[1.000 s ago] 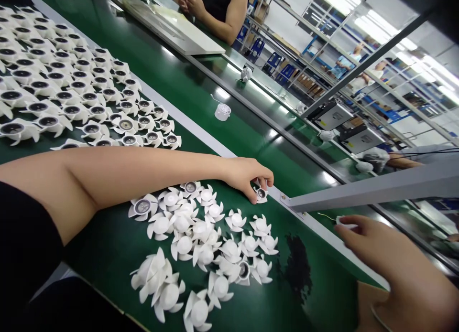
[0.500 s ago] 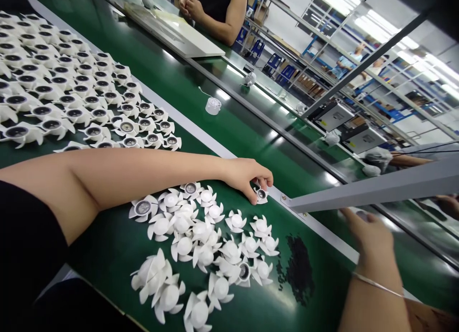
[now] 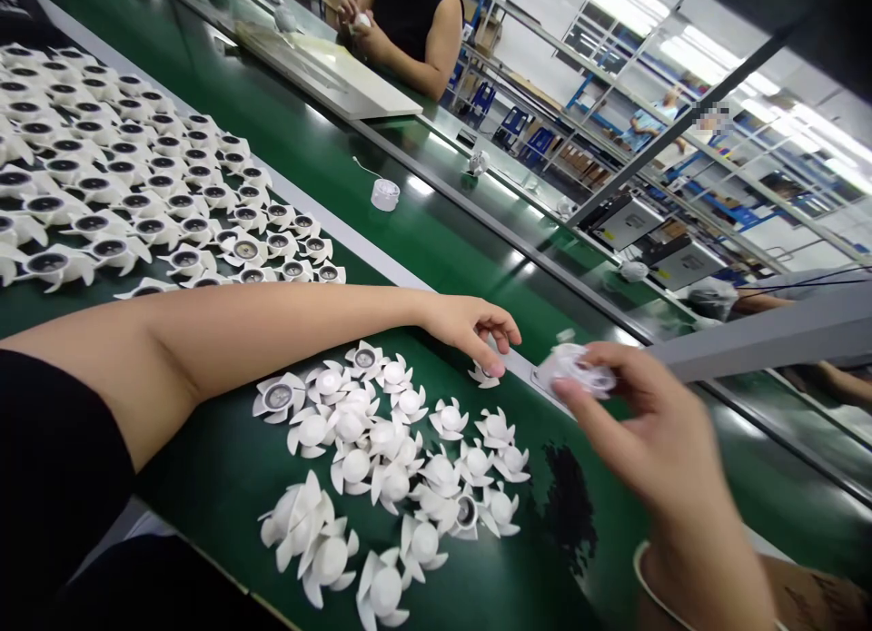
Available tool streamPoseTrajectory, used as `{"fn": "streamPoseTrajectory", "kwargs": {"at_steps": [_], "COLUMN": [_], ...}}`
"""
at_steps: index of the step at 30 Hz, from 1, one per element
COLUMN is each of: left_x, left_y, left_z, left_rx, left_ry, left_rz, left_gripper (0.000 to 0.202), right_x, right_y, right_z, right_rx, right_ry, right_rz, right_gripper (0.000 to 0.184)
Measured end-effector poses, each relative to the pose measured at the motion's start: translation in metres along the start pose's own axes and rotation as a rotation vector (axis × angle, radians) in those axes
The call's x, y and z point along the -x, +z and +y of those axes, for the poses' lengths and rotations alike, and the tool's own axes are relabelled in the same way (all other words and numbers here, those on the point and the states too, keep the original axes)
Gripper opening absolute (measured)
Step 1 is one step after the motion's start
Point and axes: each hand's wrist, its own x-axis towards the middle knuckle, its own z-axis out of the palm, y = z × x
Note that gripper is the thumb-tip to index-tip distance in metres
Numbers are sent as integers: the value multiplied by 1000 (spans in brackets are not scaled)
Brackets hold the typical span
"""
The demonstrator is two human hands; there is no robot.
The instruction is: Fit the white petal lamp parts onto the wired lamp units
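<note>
My left hand point(image 3: 470, 330) reaches across the bench with its fingers apart and loosely curled. Its thumb is over a small white fan wheel point(image 3: 485, 377) near the metal strip, and whether they touch I cannot tell. Between the thumb and fingers of my right hand point(image 3: 660, 422) is a round white plastic housing point(image 3: 582, 373), blurred by motion. Below my left arm lies a loose pile of white fan wheels point(image 3: 385, 436), most with the hub upward. A patch of small black pieces point(image 3: 570, 508) lies to the right of the pile.
Rows of fan wheels point(image 3: 123, 168), dark centres up, fill the left side. A grey metal strip point(image 3: 381, 259) borders the green conveyor belt point(image 3: 450, 236), which carries another white housing point(image 3: 385, 195). A slanted grey post point(image 3: 763, 336) rises at right. A co-worker point(image 3: 415, 32) sits across.
My right hand has come in from the right, over the strip, with the white housing. My left thumb and fingers have parted above the fan wheel. The housing on the belt has shifted left.
</note>
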Motion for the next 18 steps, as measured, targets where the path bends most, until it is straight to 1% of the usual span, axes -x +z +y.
{"fn": "streamPoseTrajectory", "kwargs": {"at_steps": [3,5,6,8,10,14,18], "left_x": [0,1,1,1,0,-3,-5], "left_y": [-4,-4,-4,-3,-3,-6,-9], "left_z": [2,4,5,5,4,4,6], "left_rx": [97,115,118,112,98,82,14], "left_ry": [11,-6,-11,-11,-24,-80,-136], "left_rz": [71,114,115,81,45,27,-2], "left_gripper": [57,50,49,47,45,39,42], "right_x": [-13,-15,-14,-12,-9,-10,-12], "right_y": [28,42,47,53,56,62,65], "right_z": [-7,-8,-9,-9,-7,-4,-8], "right_rx": [-179,-185,-151,-60,4,-14,-7], "right_ry": [-24,-78,-118,-190,-216,-171,-130], "right_rz": [-96,-143,-155,-156,-144,-134,-141], "right_gripper": [22,18,15,12,12,15,12]}}
